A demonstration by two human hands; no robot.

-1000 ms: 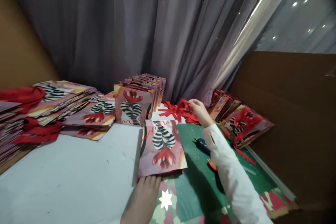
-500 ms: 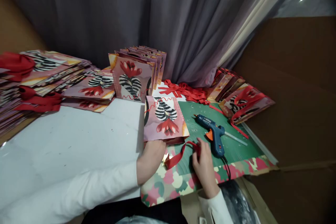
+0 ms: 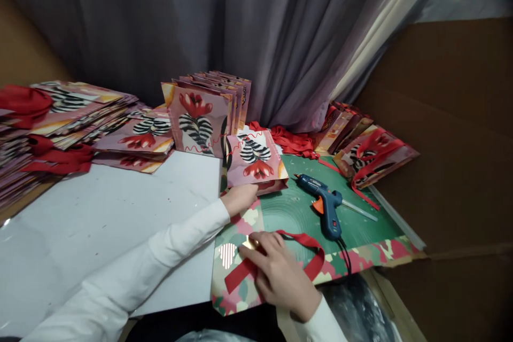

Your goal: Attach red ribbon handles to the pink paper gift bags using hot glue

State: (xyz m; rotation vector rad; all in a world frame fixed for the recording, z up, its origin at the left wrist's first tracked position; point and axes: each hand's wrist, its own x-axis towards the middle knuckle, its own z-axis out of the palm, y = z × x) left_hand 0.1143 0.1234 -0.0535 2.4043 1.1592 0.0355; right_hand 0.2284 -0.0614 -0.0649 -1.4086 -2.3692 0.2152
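A printed paper gift bag (image 3: 256, 157), with a black-and-white striped motif and a red flower, is tilted up over the green cutting mat (image 3: 288, 214). My left hand (image 3: 241, 199) is closed on its near, open edge; the fingertips are hidden behind the paper. Lower down, my right hand (image 3: 276, 272) has its fingers bent over a red ribbon (image 3: 316, 262). One ribbon end pokes out left of the fingers, and the rest loops behind them. A shiny gold spot (image 3: 253, 242) shows by the fingertips. Right of the bag lies a blue glue gun (image 3: 320, 192).
Flat printed bags (image 3: 76, 112) with red ribbons are stacked at left. More bags (image 3: 196, 117) stand upright at the back. A heap of red ribbons (image 3: 294, 141) lies before the grey curtain (image 3: 168, 16). Finished-looking bags (image 3: 377, 155) lean by the cardboard wall (image 3: 452, 144) at right.
My left hand has moved up and away with the bag, now tilted further back. My right hand has come left and nearer, drawing the ribbon into a loop on the mat.
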